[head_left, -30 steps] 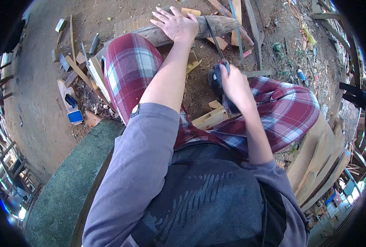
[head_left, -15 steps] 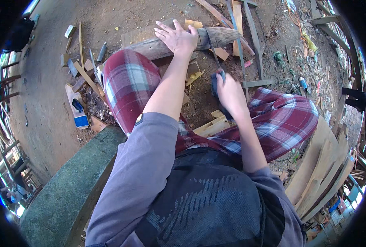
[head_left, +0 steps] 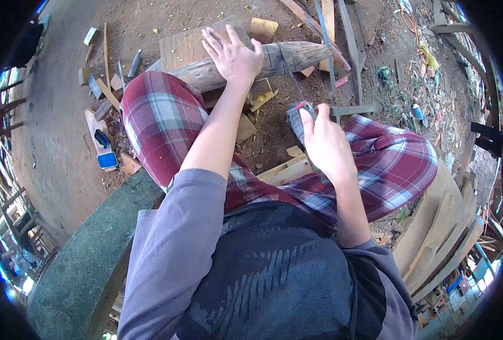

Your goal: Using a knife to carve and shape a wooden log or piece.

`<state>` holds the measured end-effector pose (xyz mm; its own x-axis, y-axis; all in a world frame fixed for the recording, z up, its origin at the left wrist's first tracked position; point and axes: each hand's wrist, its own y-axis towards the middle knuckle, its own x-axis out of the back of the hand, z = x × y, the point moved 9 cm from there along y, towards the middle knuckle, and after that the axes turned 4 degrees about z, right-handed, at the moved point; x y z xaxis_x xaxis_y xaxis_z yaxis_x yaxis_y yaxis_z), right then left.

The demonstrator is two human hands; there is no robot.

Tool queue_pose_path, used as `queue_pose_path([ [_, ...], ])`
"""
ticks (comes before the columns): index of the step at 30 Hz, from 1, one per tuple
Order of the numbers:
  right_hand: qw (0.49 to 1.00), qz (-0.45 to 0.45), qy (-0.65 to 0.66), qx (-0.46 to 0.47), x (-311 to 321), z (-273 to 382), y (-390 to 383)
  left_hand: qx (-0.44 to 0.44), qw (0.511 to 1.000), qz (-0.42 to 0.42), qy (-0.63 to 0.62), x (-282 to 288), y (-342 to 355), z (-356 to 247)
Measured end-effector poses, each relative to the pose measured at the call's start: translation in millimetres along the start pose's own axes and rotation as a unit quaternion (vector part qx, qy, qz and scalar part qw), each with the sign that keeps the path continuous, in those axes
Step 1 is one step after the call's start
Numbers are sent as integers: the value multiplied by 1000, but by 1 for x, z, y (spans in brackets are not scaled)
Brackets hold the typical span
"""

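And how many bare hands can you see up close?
2: the left hand rests spread on the weathered log; the right hand grips a thin-bladed tool.

Your log (head_left: 269, 63): weathered wood, rough, cracked, matt. Your trousers (head_left: 163, 116): matt woven cloth; shirt (head_left: 279, 272), matt cloth. Boards (head_left: 432, 243) beside you: bare wood, matt.

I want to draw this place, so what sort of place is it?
Probably a rough open-air woodworking spot: on bare dirt ground lie scattered wooden offcuts, long planks are grouped at the right, and the left hand rests on a weathered log.
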<state>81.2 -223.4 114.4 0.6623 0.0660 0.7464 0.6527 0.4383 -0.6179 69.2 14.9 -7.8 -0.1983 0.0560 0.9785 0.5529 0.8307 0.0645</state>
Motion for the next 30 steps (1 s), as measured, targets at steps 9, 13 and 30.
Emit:
queue_pose_path([
  [9, 998, -10, 21, 53, 6, 31, 83, -1, 999, -2, -39, 11, 2, -5],
  [13, 999, 9, -2, 31, 0, 42, 117, 12, 998, 12, -62, 6, -2, -1],
  [30, 999, -7, -15, 47, 12, 21, 19, -69, 995, -11, -67, 30, -9, -17],
])
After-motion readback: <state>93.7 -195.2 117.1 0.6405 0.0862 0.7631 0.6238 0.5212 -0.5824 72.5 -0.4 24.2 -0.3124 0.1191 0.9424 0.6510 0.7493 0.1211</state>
